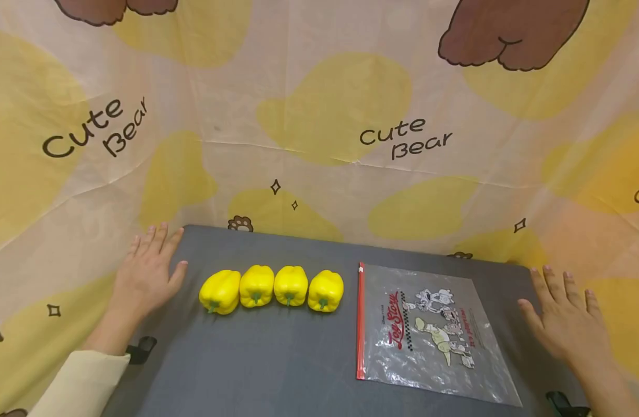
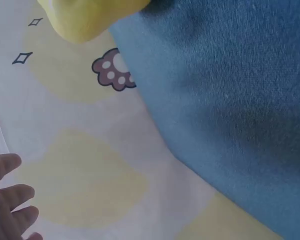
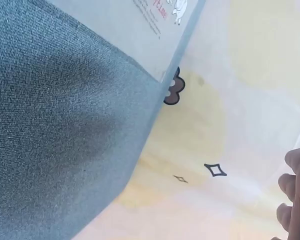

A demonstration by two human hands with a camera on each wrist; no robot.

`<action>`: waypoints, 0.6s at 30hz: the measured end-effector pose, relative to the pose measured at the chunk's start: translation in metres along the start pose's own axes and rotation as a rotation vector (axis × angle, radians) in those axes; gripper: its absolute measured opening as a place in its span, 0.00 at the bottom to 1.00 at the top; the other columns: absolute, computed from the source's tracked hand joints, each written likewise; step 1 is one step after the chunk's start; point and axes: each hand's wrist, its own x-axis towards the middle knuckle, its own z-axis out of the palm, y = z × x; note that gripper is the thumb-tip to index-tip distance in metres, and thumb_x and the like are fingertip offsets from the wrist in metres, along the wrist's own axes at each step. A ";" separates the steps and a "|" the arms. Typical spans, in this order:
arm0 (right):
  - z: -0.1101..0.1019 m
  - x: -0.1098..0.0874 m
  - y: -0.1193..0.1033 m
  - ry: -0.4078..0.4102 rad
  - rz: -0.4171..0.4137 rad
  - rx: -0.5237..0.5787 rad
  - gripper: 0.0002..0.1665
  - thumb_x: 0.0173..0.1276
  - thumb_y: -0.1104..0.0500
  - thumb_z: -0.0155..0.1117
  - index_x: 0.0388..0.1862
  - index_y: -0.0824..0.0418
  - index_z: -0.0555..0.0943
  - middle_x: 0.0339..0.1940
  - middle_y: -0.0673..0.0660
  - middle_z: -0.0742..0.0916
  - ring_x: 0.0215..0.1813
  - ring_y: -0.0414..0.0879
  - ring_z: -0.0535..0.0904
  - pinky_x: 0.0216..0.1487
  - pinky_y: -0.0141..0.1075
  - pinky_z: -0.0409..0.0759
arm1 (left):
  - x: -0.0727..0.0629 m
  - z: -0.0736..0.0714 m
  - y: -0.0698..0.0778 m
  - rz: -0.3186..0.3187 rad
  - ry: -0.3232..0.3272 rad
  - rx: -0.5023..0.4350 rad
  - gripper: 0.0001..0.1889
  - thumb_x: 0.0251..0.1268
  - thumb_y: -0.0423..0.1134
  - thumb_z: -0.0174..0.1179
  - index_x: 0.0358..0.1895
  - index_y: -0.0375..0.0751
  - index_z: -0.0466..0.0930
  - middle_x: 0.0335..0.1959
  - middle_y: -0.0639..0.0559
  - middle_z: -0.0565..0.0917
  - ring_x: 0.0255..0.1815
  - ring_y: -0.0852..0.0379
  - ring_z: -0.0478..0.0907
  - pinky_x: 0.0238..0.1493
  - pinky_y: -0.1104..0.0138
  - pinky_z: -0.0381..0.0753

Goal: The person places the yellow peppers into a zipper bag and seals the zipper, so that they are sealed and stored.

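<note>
In the head view, the left hand (image 1: 149, 278) at the left of the frame has straight, spread fingers, released, nearest the four yellow peppers (image 1: 290, 284) rowed left of centre on the grey table (image 1: 267, 365). The right hand (image 1: 568, 317), lower right, also has extended, released fingers, near a clear zip bag (image 1: 428, 333) lying flat right of centre. Printed cloth (image 1: 319, 191) fills the upper frame. Left wrist view: fingertips lower left, a pepper upper left. Right wrist view: fingertips lower right, the bag's corner at top
</note>
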 end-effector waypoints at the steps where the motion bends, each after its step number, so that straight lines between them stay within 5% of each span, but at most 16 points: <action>1: -0.001 0.000 -0.001 0.005 0.000 0.002 0.43 0.77 0.40 0.37 0.79 0.53 0.32 0.78 0.67 0.42 0.77 0.66 0.27 0.71 0.61 0.18 | -0.001 0.000 0.001 -0.002 0.005 0.001 0.36 0.67 0.47 0.51 0.76 0.40 0.53 0.73 0.27 0.55 0.74 0.27 0.50 0.74 0.39 0.43; 8: -0.008 -0.003 -0.015 0.026 0.003 0.033 0.43 0.76 0.41 0.40 0.79 0.51 0.34 0.78 0.67 0.42 0.76 0.69 0.28 0.71 0.64 0.22 | -0.007 -0.001 0.007 -0.014 0.080 -0.023 0.35 0.62 0.49 0.56 0.72 0.41 0.61 0.70 0.29 0.63 0.69 0.26 0.59 0.64 0.35 0.59; 12: -0.014 -0.003 -0.026 0.063 -0.004 0.065 0.42 0.75 0.41 0.44 0.80 0.49 0.40 0.78 0.68 0.49 0.76 0.72 0.32 0.68 0.72 0.34 | -0.010 -0.004 0.014 -0.015 0.119 -0.051 0.34 0.60 0.47 0.58 0.70 0.41 0.65 0.67 0.30 0.68 0.65 0.26 0.63 0.59 0.35 0.64; 18: -0.022 -0.003 -0.045 0.206 -0.065 0.109 0.40 0.67 0.44 0.58 0.75 0.54 0.60 0.66 0.73 0.69 0.67 0.76 0.59 0.54 0.73 0.58 | -0.014 -0.010 0.032 0.004 0.174 -0.102 0.30 0.58 0.46 0.59 0.64 0.39 0.72 0.61 0.32 0.74 0.61 0.30 0.69 0.59 0.39 0.68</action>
